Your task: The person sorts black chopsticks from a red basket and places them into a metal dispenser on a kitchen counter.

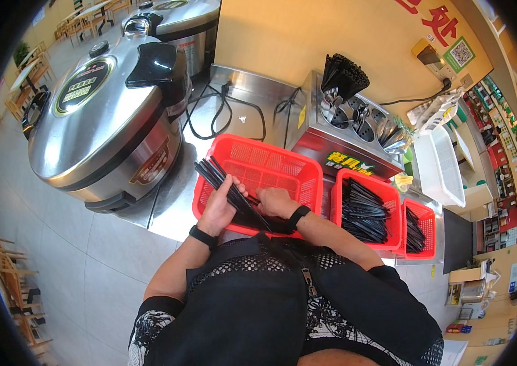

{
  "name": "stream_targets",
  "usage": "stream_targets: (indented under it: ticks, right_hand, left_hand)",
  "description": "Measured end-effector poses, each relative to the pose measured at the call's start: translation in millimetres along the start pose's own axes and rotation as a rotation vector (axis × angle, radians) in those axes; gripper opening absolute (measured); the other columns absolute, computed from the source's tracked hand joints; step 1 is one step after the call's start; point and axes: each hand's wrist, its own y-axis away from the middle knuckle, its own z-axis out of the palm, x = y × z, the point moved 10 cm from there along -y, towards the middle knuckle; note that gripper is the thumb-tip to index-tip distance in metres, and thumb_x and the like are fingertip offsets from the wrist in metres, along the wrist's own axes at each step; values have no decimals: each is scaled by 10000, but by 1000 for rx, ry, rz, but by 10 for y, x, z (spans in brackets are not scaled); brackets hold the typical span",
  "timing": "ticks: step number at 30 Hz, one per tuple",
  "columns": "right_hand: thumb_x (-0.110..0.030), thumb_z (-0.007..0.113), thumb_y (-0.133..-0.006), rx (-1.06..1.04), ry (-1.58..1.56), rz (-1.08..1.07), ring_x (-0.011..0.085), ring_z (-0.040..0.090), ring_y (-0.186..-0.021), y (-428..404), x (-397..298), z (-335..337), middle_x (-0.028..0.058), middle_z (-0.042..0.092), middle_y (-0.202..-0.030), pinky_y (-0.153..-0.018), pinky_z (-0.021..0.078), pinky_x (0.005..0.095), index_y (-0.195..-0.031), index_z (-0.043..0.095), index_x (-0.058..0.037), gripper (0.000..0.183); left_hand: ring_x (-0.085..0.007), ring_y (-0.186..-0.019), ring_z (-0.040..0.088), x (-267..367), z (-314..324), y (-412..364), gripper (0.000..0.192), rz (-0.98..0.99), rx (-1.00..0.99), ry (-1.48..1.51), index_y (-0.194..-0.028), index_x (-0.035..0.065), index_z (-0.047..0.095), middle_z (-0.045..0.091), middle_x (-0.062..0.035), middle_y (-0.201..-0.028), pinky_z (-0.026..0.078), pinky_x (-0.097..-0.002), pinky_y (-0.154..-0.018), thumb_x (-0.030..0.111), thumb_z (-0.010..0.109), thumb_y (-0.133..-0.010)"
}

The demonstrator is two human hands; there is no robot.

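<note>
My left hand point(219, 208) is closed around a bundle of black chopsticks point(243, 204), which slants over a large red plastic basket point(265, 145). My right hand point(277, 202) is beside the bundle, fingers curled on dark chopstick ends; its grip is partly hidden. More black chopsticks lie in the near side of this basket, below my hands. To the right, a smaller red basket point(394, 206) holds many black chopsticks point(363, 212). Past it stands a still smaller red basket point(429, 231) with chopsticks point(415, 233) inside.
A large steel rice cooker point(98, 123) stands at left, with another cooker point(185, 27) behind. Black cable point(240, 103) loops across the steel counter point(247, 119). Behind the baskets, a steel utensil holder point(306, 132) carries spoons and black chopsticks. A white plastic bin point(437, 164) sits right.
</note>
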Motion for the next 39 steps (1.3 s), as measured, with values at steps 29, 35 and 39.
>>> stream_targets:
  ticks: [29,35,39]
  right_hand:
    - [-89,574,-903,360,-847,-272,151,660,-761,365,-351,-989,70,656,-788,-661,505,305,-985,514,-32,117]
    - [-130,601,-852,252,-691,-326,329,668,-771,294,-420,-762,157,652,-796,-680,508,412,-959,508,-43,166]
    - [-140,606,-844,259,-622,-343,348,655,-772,302,-413,-727,159,639,-787,-681,503,434,-948,511,-41,172]
  left_hand:
    - [-205,-813,609,-24,-134,-29,254,4,90,-36,-1024,75,614,624,-60,-860,511,-345,-766,312,527,-1000]
    - [-182,-847,627,-43,-95,-11,260,-18,102,-30,-1082,83,608,636,-51,-894,516,-358,-797,314,513,-1007]
    - [-182,-851,627,-68,-95,-44,245,-18,29,-52,-1063,89,606,634,-43,-909,514,-359,-813,309,512,-1008]
